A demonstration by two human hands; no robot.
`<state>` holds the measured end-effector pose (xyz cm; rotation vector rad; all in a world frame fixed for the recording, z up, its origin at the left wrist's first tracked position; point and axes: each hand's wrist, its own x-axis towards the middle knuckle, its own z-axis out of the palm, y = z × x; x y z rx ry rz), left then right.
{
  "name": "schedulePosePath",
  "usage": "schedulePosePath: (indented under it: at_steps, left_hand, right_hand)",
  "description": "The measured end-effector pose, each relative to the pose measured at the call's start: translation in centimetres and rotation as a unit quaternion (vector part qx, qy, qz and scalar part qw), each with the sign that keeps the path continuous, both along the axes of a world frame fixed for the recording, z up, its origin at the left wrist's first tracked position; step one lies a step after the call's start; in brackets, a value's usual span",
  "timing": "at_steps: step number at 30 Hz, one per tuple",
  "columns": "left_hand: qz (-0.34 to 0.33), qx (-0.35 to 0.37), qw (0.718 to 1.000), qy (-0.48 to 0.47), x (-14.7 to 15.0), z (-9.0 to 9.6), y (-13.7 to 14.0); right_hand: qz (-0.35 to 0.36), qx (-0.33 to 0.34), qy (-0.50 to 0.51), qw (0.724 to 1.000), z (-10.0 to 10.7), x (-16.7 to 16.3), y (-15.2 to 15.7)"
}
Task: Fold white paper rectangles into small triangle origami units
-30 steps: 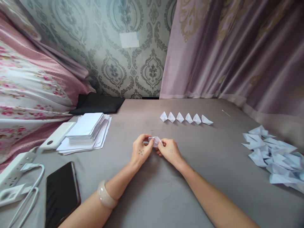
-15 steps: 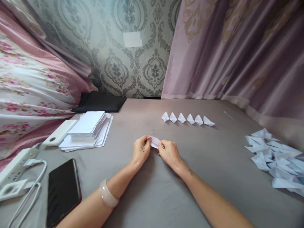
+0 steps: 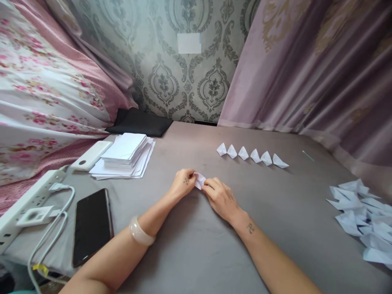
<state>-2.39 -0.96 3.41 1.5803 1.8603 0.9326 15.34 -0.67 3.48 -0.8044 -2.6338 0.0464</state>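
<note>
A small folded piece of white paper (image 3: 199,181) is held between my two hands above the middle of the grey table. My left hand (image 3: 184,182) pinches its left end, fingers closed. On the other side, my right hand (image 3: 221,197) grips the right end with thumb and fingertips; its fingers partly hide the fold. Beyond my right hand stands a row of several small folded paper boats (image 3: 243,153). A larger heap of folded paper boats (image 3: 361,216) lies at the far right.
To the left is a stack of white paper (image 3: 124,153) beside a white power bank (image 3: 92,156). A smartphone (image 3: 92,226), a power strip (image 3: 32,206) and white cables lie nearer. Black cloth (image 3: 142,122) lies at the back, and a thin stick (image 3: 308,156) at right.
My view has shifted, so the table things appear moved. My right hand has turned and its fingers now reach over the paper's right end; the paper is tilted differently, still in both hands.
</note>
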Motion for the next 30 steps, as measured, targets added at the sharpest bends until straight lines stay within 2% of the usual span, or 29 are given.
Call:
schedulePosePath:
  at_steps: [4,11,17,24,30]
  left_hand:
    - [-0.011,0.010,0.997,0.075,0.2,0.1,0.0]
    - [-0.036,0.020,0.991,0.127,0.3,-1.3,0.5]
    - [-0.053,0.025,0.987,0.148,0.0,-1.5,0.7]
    - [-0.056,0.048,0.990,0.119,-0.2,-1.5,0.8]
    - [0.016,0.048,0.998,0.027,-1.0,-1.2,1.5]
  right_hand:
    - [-0.002,-0.020,-0.002,1.000,-0.2,-0.3,-0.1]
    - [-0.027,-0.124,0.053,0.991,-0.1,-0.6,-0.1]
    - [-0.003,-0.125,0.048,0.991,0.1,-0.4,-0.1]
    - [-0.001,-0.132,0.043,0.990,0.6,-0.5,-0.2]
    - [0.010,-0.136,0.050,0.989,1.0,-1.4,1.6]
